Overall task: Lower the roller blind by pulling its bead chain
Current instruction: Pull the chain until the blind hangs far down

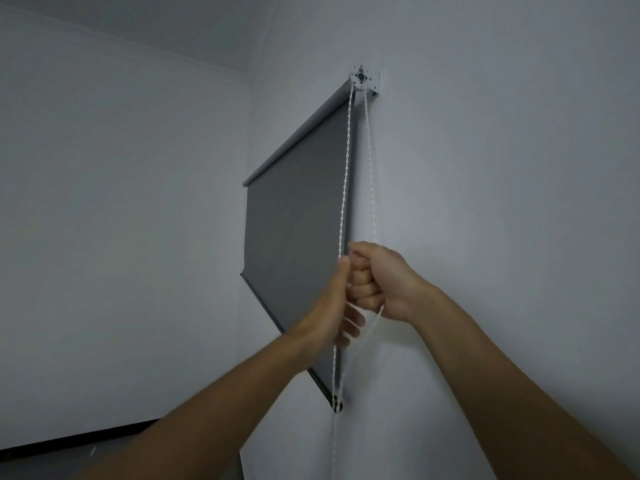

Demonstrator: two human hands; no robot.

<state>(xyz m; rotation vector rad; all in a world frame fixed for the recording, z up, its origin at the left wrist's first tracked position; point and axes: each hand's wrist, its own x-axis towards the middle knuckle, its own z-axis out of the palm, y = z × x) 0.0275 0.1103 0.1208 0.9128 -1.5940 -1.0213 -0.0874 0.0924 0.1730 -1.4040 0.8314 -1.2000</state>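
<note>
Roller blind (298, 244) mid-frame, partly lowered, bottom bar below centre. Bead chain (346, 174) running near-vertical from upper-centre bracket (363, 79). Right hand (377, 282) clenched on rear strand, left hand (329, 306) pinching front strand just beside. Pull direction: straight down along chain.

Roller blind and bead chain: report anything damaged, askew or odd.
Nothing stands out. The roller blind hangs flat from its bracket, the bead chain runs unbroken, and the left hand and right hand grip it.
</note>
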